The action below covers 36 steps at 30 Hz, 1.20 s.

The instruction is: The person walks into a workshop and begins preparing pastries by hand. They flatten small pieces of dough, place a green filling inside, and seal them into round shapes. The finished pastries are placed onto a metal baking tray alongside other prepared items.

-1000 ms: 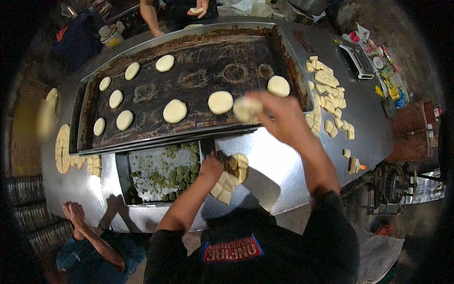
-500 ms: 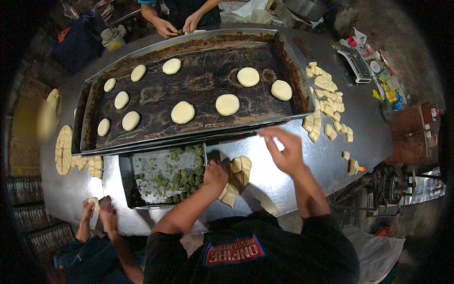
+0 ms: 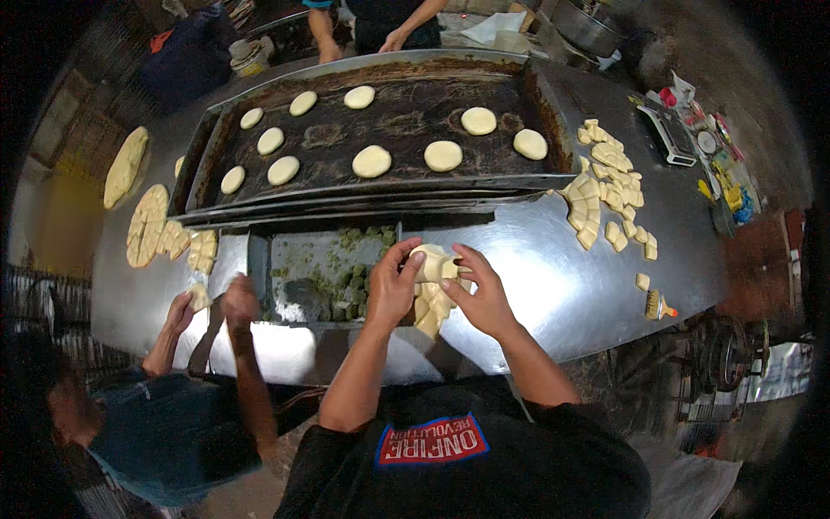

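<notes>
got a pale dough piece (image 3: 435, 262) gripped between left hand (image 3: 392, 287) and right hand (image 3: 481, 296) | holding it pretty much right by the cut dough pile (image 3: 430, 313) | just right of the green-lump tray (image 3: 258, 268) on the shiny surface (image 3: 540, 259)

The person's 2 forearms rise from the lower edge and lean unequally: the left forearm (image 3: 354, 376) stands fairly steep, while the right forearm (image 3: 538, 368) slants up and inward from the right. The left hand (image 3: 392, 285) and right hand (image 3: 484, 303) meet in front of the body – near each other, at about the same height, fingertips facing inward. Both hands are partly curled in a light 2-handed hold. The left thumb (image 3: 412, 264) points up and inward, below the left index finger (image 3: 405, 247). The right thumb (image 3: 453, 291) reaches leftward, with the right index finger (image 3: 467, 255) bent above it – a gap shows between them. The wrists look nearly straight, and the elbows are set wider apart than the hands.
</notes>
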Motion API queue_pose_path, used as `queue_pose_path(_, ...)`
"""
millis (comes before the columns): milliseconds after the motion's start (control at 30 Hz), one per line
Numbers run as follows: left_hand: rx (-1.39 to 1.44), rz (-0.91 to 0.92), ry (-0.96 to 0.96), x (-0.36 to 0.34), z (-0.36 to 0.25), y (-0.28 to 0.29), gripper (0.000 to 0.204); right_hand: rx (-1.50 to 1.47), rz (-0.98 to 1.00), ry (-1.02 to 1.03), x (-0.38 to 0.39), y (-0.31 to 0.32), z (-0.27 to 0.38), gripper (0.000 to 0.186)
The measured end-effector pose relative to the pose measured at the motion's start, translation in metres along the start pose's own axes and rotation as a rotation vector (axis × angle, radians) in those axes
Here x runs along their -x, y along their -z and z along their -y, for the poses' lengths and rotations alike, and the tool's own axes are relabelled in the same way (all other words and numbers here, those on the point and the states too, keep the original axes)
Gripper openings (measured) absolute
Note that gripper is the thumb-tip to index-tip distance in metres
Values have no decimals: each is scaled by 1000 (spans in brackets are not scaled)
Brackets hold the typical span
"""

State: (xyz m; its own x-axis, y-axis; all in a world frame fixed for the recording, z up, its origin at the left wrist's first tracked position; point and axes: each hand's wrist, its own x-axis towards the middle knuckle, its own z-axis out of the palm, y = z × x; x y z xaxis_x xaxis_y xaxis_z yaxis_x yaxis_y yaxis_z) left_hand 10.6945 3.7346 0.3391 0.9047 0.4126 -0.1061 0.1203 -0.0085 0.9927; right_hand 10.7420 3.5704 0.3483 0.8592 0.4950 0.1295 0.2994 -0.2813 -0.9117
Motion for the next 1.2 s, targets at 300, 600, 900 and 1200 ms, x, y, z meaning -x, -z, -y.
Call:
queue_pose_path(300,153,-593,-361,65,-17,24,40,-155,-119,439,23,-75,75,17)
queue_pose_path(600,691,-598,241,65,24,63,47,19,371,193,-16,-95,76,15)
queue_pose_path(900,976,-620,375,68,83,108,50,190,547,183,-66,-156,-13,29)
queue_pose_path(1200,1070,-531,264,64,63,128,58,303,613,142,-99,-176,-37,37)
